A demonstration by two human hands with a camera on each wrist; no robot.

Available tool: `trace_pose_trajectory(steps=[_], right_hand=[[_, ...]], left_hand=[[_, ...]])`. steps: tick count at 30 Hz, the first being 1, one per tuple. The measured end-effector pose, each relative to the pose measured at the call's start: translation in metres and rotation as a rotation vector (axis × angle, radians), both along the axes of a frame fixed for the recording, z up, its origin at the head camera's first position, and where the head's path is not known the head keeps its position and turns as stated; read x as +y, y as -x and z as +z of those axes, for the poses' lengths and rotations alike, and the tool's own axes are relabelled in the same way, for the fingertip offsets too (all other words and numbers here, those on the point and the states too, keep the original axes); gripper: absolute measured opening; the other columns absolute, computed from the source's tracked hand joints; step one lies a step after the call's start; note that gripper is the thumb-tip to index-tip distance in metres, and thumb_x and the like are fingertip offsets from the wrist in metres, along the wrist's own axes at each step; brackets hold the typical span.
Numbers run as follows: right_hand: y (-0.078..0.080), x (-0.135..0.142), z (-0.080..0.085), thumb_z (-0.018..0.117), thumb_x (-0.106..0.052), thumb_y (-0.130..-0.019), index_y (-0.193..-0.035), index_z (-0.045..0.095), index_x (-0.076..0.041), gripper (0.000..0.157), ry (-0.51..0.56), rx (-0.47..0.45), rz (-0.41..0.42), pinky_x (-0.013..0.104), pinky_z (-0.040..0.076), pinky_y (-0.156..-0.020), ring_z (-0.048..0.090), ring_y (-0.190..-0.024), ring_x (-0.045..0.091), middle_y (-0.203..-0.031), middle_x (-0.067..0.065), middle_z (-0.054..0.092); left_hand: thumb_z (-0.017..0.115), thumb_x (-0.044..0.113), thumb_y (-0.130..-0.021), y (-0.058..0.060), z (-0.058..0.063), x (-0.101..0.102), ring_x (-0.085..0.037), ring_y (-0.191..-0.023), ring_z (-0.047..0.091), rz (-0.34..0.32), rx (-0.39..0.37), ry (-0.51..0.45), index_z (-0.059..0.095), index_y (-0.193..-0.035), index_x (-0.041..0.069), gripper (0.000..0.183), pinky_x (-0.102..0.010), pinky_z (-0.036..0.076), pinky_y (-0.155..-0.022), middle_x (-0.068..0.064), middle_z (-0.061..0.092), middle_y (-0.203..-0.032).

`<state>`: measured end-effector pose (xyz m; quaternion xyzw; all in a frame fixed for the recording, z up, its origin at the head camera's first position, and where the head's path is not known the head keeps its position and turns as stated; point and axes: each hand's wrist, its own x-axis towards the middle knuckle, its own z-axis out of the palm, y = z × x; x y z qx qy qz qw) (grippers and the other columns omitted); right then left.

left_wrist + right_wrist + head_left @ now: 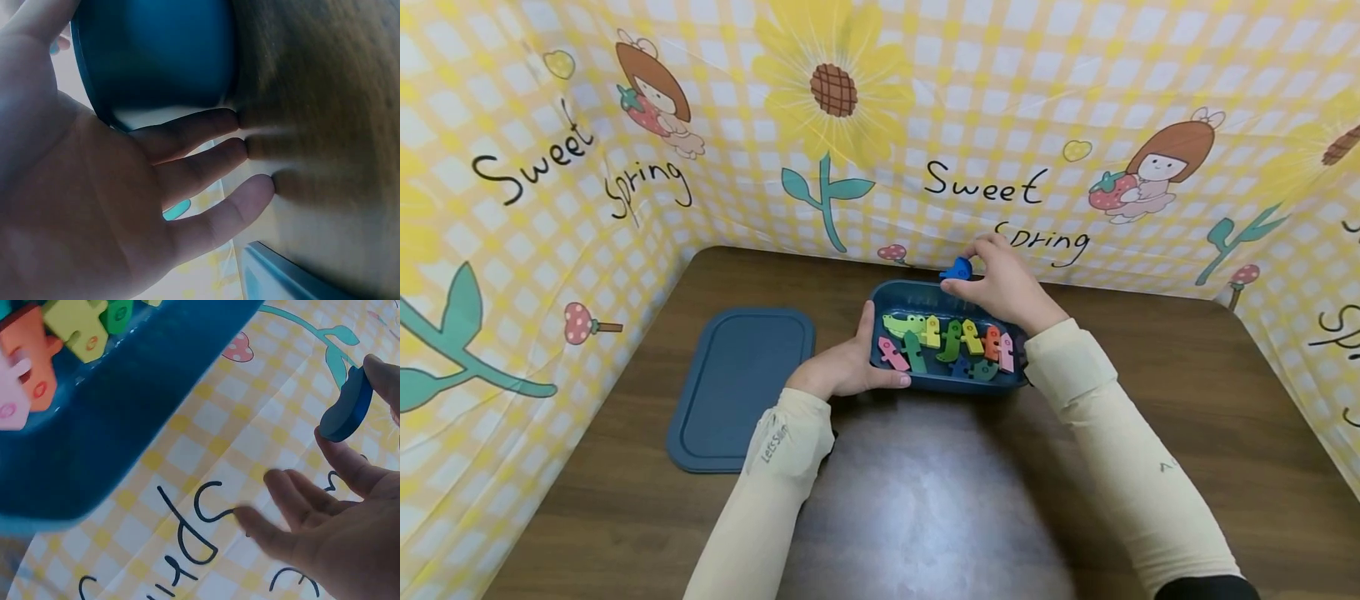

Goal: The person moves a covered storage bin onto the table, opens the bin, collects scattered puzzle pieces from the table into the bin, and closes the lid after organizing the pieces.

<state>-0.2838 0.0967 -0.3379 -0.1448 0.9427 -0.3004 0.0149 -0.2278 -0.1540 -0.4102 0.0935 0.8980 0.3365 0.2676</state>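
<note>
My right hand (1000, 282) pinches a blue puzzle piece (957, 269) between thumb and fingertips, above the back rim of a dark blue container (917, 293). In the right wrist view, that blue piece (347, 406) shows its thick curved edge, and the other fingers are spread. My left hand (847, 358) rests against the container's left end, its thumb along the front rim and its index finger up the side. The left wrist view shows the remaining fingers (200, 172) straight, fingertips at the table. Inside the container lie several colourful puzzle pieces, including a light green crocodile head (904, 327) and an orange piece (992, 342).
A flat dark blue lid (737, 387) lies on the brown wooden table (940, 500), left of the container. Checked yellow cloth (970, 100) with flowers and lettering stands as a wall behind the table and along both sides.
</note>
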Motion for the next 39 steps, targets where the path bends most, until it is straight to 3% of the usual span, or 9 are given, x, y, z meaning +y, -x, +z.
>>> trace_pose_trajectory(steps=[7, 14, 16, 20, 23, 29, 31, 36, 39], right_hand=[[0.010, -0.016, -0.014, 0.076, -0.041, -0.091, -0.128, 0.057, -0.003, 0.056, -0.019, -0.012, 0.036, 0.049, 0.039, -0.106, 0.041, -0.128, 0.034, -0.148, 0.016, 0.036], [0.018, -0.010, -0.026, 0.077, -0.040, -0.090, -0.122, 0.060, -0.001, 0.053, -0.079, 0.003, -0.033, 0.052, 0.038, -0.103, 0.040, -0.124, 0.035, -0.145, 0.018, 0.038], [0.019, -0.004, -0.030, 0.077, -0.040, -0.090, -0.122, 0.061, -0.001, 0.053, -0.133, -0.025, -0.060, 0.060, 0.031, -0.106, 0.034, -0.134, 0.040, -0.151, 0.022, 0.032], [0.021, 0.007, -0.033, 0.076, -0.039, -0.090, -0.128, 0.062, -0.004, 0.052, -0.257, -0.098, -0.075, 0.074, 0.014, -0.106, 0.006, -0.149, 0.047, -0.164, 0.026, 0.008], [0.023, 0.015, -0.031, 0.075, -0.036, -0.090, -0.132, 0.062, -0.005, 0.054, -0.300, -0.142, -0.055, 0.075, 0.014, -0.105, -0.001, -0.149, 0.049, -0.164, 0.027, 0.002], [0.018, 0.027, -0.021, 0.076, -0.034, -0.089, -0.128, 0.062, -0.001, 0.053, -0.343, -0.182, -0.042, 0.075, 0.023, -0.101, 0.022, -0.142, 0.050, -0.161, 0.029, 0.015], [0.015, 0.028, -0.017, 0.077, -0.031, -0.089, -0.127, 0.063, 0.000, 0.051, -0.358, -0.186, -0.044, 0.075, 0.026, -0.098, 0.033, -0.133, 0.049, -0.154, 0.030, 0.028], [0.010, 0.030, -0.012, 0.076, -0.027, -0.090, -0.129, 0.064, 0.001, 0.049, -0.416, -0.242, -0.059, 0.076, 0.027, -0.096, 0.036, -0.126, 0.053, -0.138, 0.030, 0.040], [0.010, 0.033, -0.013, 0.075, -0.027, -0.092, -0.134, 0.062, 0.000, 0.052, -0.424, -0.279, -0.062, 0.077, 0.025, -0.098, 0.030, -0.132, 0.057, -0.150, 0.033, 0.031]], left_hand=[[0.072, 0.067, -0.082, 0.000, -0.001, 0.000, -0.030, -0.108, 0.066, 0.011, -0.004, -0.002, -0.031, -0.155, 0.028, 0.132, -0.047, 0.048, -0.096, -0.022, 0.036, -0.157], [0.072, 0.067, -0.083, 0.000, 0.001, 0.004, -0.034, -0.119, 0.061, 0.006, 0.009, 0.021, -0.031, -0.155, 0.028, 0.131, -0.047, 0.046, -0.099, -0.019, 0.027, -0.162], [0.072, 0.066, -0.083, 0.000, 0.002, 0.005, -0.034, -0.122, 0.059, 0.003, 0.011, 0.019, -0.030, -0.155, 0.027, 0.131, -0.047, 0.044, -0.101, -0.019, 0.026, -0.162], [0.072, 0.065, -0.084, 0.000, 0.001, 0.006, -0.033, -0.123, 0.058, 0.003, 0.010, 0.004, -0.032, -0.154, 0.029, 0.131, -0.045, 0.045, -0.099, -0.018, 0.025, -0.163], [0.072, 0.065, -0.083, 0.000, 0.000, 0.005, -0.029, -0.113, 0.064, 0.005, 0.013, 0.001, -0.033, -0.154, 0.029, 0.131, -0.043, 0.048, -0.093, -0.018, 0.024, -0.163], [0.073, 0.066, -0.083, 0.000, 0.002, 0.005, -0.022, -0.088, 0.069, 0.005, 0.022, 0.009, -0.031, -0.155, 0.028, 0.132, -0.039, 0.050, -0.079, -0.019, 0.026, -0.162], [0.073, 0.065, -0.083, 0.001, 0.002, 0.004, -0.022, -0.081, 0.070, 0.009, 0.017, 0.004, -0.031, -0.155, 0.029, 0.132, -0.038, 0.050, -0.075, -0.019, 0.027, -0.162], [0.073, 0.065, -0.083, 0.001, 0.001, 0.003, -0.024, -0.094, 0.069, 0.008, 0.024, 0.009, -0.031, -0.155, 0.028, 0.132, -0.039, 0.050, -0.081, -0.018, 0.025, -0.163], [0.073, 0.064, -0.083, 0.000, -0.001, 0.004, -0.027, -0.107, 0.066, 0.006, 0.026, 0.010, -0.031, -0.155, 0.028, 0.131, -0.040, 0.049, -0.087, -0.017, 0.023, -0.164]])
